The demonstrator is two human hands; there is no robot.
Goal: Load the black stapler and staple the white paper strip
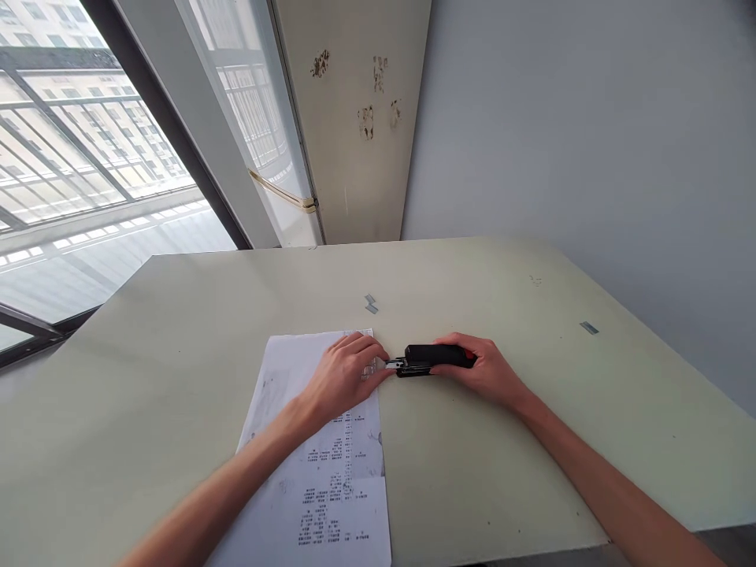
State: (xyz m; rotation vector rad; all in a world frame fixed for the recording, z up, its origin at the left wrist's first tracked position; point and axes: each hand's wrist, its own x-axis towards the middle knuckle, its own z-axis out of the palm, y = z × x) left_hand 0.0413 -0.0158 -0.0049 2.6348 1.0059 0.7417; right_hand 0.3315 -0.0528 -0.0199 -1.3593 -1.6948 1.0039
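Observation:
A black stapler [420,356] with a red part near its rear lies level over the table, its metal inner part showing at the left end. My right hand [481,366] is closed round its rear. The fingers and thumb of my left hand [353,364] come together at the metal end, above the upper right edge of the paper. Beneath my left hand and forearm lies a white printed sheet [331,496], its print upside down to me. Whether it is one sheet or several I cannot tell.
The pale table [484,457] bears small staple strips [371,304] beyond my hands and another staple strip [589,327] at the right. Behind stand a fridge [354,181] and a grey wall; a window is at the left.

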